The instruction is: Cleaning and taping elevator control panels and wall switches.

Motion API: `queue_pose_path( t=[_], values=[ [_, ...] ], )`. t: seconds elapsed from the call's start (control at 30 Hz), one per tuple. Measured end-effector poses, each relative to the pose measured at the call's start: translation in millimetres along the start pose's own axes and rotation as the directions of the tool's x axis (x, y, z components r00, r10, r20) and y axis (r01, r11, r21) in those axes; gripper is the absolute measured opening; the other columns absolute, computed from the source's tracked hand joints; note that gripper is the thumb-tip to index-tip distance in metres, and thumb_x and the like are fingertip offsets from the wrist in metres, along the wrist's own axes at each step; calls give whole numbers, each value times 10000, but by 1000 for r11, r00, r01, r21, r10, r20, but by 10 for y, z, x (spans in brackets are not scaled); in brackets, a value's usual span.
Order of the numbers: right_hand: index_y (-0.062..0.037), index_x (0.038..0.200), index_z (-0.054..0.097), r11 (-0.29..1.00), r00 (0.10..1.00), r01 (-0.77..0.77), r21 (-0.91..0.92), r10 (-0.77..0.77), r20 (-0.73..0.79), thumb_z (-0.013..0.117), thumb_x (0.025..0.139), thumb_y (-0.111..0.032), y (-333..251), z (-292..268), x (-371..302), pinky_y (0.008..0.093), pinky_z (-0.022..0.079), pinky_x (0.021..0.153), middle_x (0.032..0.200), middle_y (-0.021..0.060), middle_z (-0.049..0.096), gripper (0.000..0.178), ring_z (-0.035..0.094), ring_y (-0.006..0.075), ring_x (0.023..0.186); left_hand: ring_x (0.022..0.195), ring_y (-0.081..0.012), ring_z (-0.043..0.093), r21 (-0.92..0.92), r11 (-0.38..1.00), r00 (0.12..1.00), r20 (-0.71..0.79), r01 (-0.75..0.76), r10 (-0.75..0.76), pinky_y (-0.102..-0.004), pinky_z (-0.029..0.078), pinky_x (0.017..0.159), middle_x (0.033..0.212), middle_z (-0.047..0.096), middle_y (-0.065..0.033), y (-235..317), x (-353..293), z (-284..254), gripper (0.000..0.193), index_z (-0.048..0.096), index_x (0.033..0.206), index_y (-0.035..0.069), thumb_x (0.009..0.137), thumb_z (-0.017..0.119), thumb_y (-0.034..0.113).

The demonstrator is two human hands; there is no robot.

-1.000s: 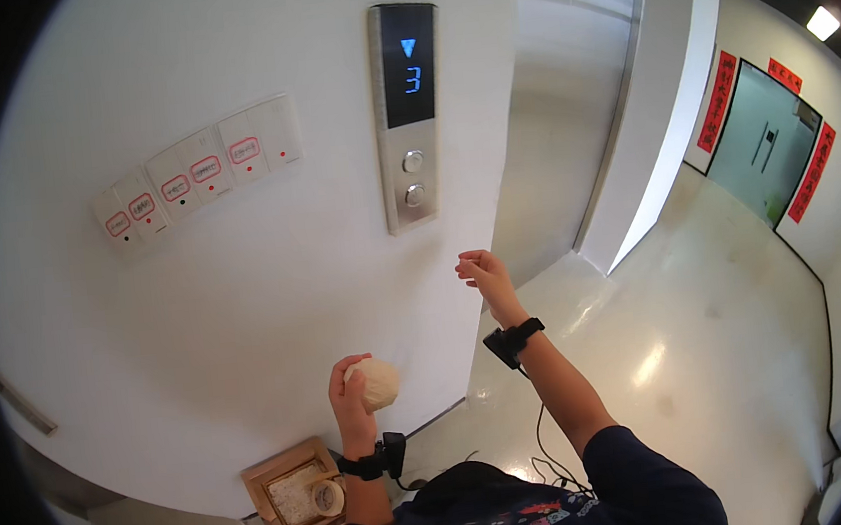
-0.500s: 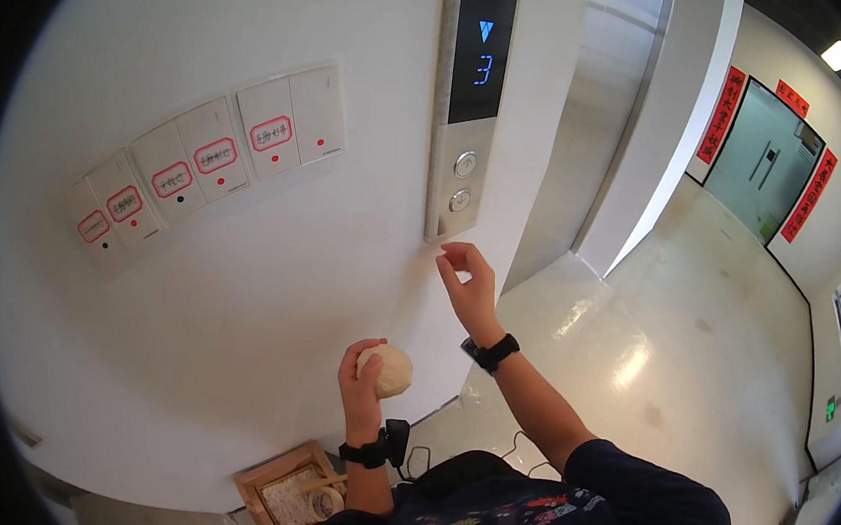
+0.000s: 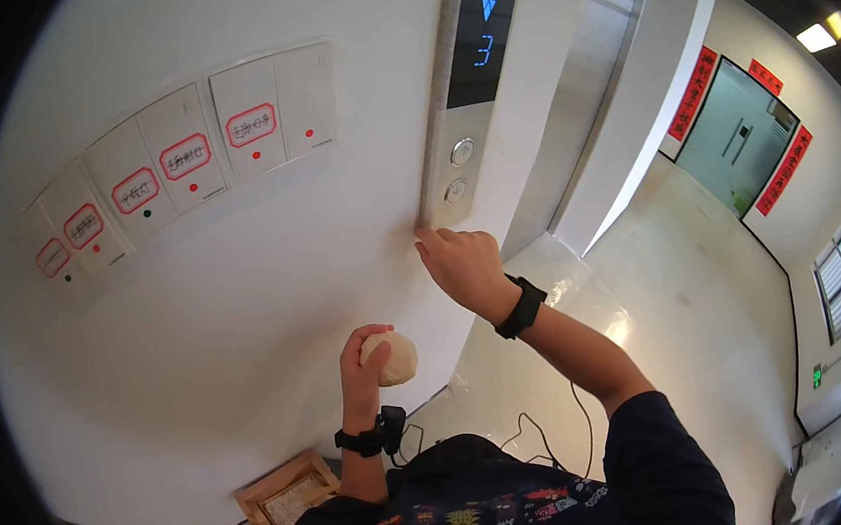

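A pale cream, ball-like round thing (image 3: 397,359) sits in my left hand (image 3: 358,376), the fingers and thumb wrapped round its left side. What it is made of I cannot tell. My right hand (image 3: 467,266) is raised against the white wall, just under the lower end of the metal lift call panel (image 3: 438,141). Its fingers are curled together with the back of the hand toward me. Anything between the fingertips is hidden. Above this hand are two round buttons (image 3: 459,171) and a dark display (image 3: 484,52) with lit blue signs.
Labelled white wall switches (image 3: 168,150) run along the wall at left. A wooden box (image 3: 265,491) stands low beside my left forearm. Right of the panel is a metal lift door (image 3: 575,79). Thin black cables (image 3: 587,428) hang near my body. A glass door (image 3: 740,140) stands farther off.
My right hand has turned over, its back now toward me, and moved slightly left and up to the panel's lower end. My left hand still holds the round thing. The view has shifted a little.
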State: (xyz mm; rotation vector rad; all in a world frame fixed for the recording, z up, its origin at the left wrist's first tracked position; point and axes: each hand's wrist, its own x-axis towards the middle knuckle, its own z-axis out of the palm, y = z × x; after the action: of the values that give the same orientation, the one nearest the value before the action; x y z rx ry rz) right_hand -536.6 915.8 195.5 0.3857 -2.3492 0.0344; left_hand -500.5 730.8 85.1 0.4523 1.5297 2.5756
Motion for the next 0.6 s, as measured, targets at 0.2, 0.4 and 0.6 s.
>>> queue_pose_path(
  t=[0.2,0.4,0.6],
  values=[
    [-74,671,502,990,994,61,-126,-48,102,554,813,-153,4,42,40,332,376,391,550,54,527,171,526,206,445,902,-166,541,9,999,997,50,51,-51,-303,448,809,1026,568,-93,-78,37,-29,221,539,997,26,807,558,138],
    [-52,795,520,995,993,75,65,-80,81,566,767,-104,17,132,-124,323,409,421,573,50,549,75,560,217,480,928,-151,539,-8,998,997,39,66,-65,-283,435,826,1020,574,-78,-111,-28,-160,201,562,986,32,801,589,106],
    [-70,931,554,997,997,61,-54,-58,48,589,808,-174,-24,-2,-28,315,405,424,581,28,556,165,549,201,472,929,-153,541,-29,995,995,7,99,-99,-287,445,810,1024,574,-75,-96,-53,-194,200,563,987,41,808,595,124]
  ],
)
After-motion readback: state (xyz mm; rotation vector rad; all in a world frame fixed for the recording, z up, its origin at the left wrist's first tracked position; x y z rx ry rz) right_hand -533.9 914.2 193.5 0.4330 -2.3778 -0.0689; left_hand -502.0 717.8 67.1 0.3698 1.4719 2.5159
